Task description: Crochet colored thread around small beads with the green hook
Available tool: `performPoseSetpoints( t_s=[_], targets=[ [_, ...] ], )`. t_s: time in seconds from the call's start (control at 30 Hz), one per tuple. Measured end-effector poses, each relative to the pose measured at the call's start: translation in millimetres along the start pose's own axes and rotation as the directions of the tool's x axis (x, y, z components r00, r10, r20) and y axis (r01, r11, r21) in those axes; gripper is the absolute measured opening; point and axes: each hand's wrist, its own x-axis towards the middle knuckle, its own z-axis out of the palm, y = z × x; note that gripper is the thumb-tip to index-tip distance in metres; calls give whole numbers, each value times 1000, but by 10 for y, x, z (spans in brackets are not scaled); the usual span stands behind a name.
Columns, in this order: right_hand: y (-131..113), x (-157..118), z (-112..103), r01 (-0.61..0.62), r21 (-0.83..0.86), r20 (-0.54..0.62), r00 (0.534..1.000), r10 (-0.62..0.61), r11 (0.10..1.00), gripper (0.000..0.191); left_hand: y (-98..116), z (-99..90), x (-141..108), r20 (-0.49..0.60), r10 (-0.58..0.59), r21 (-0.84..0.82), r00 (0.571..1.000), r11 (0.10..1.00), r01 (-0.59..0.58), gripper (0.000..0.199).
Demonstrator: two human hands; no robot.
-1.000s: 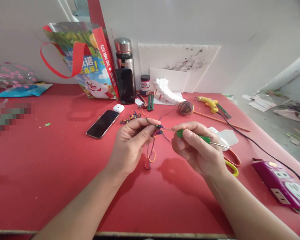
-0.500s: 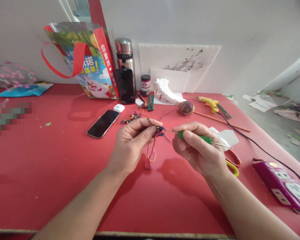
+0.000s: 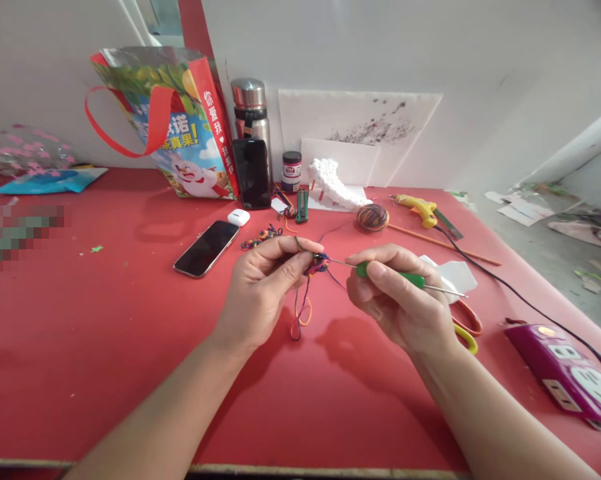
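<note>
My left hand (image 3: pixel 267 280) pinches a small multicoloured crochet piece (image 3: pixel 317 264) between thumb and fingers, and a strand of yarn runs over its index finger. Loose yarn tails (image 3: pixel 301 319) dangle below the piece. In my right hand (image 3: pixel 397 287) is a crochet hook with a green handle (image 3: pixel 411 279), its thin metal shaft pointing left and meeting the crochet piece. Exactly how the hook tip sits in the stitches is too small to tell. Behind the hands lies a ball of variegated yarn (image 3: pixel 373 217), with a thin strand leading from it toward the piece.
On the red table (image 3: pixel 130 373) lie a phone (image 3: pixel 207 248), an earbud case (image 3: pixel 239 217), another crocheted strip (image 3: pixel 261 237), scissors (image 3: pixel 466 337) partly behind my right hand, a yellow glue gun (image 3: pixel 419 208) with its cord, and a purple power strip (image 3: pixel 565 367). A gift bag (image 3: pixel 195 147) and flask (image 3: pixel 250 100) stand behind.
Almost nothing differs. Both hands keep the same grip on the crochet piece and hook, and the view has shifted very slightly.
</note>
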Motion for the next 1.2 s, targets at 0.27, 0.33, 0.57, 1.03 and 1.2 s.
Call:
performPoseSetpoints(
  t_s=[0.27, 0.33, 0.57, 1.03, 1.2],
  targets=[
    [-21, 3, 8, -17, -13, -14, 1000, 17, 1000, 14, -26, -17, -6, 6, 10, 32, 1000, 999, -10, 9],
    [-20, 2, 13, -26, -8, -20, 999, 26, 1000, 12, -34, -22, -12, 11, 21, 40, 1000, 999, -21, 7],
    [68, -18, -26, -6, -32, -50, 999, 5, 999, 13, -50, -34, 7, 14, 38, 72, 999, 997, -39, 4],
    [127, -4, 49, -119, 186, 25, 993, 116, 975, 15, -69, -7, -17, 86, 43, 35, 995, 998, -46, 9],
    [191, -9, 82, -184, 298, 79, 983, 168, 937, 14, -75, 16, -13, 44, 54, 21, 998, 998, -54, 16]
  ],
)
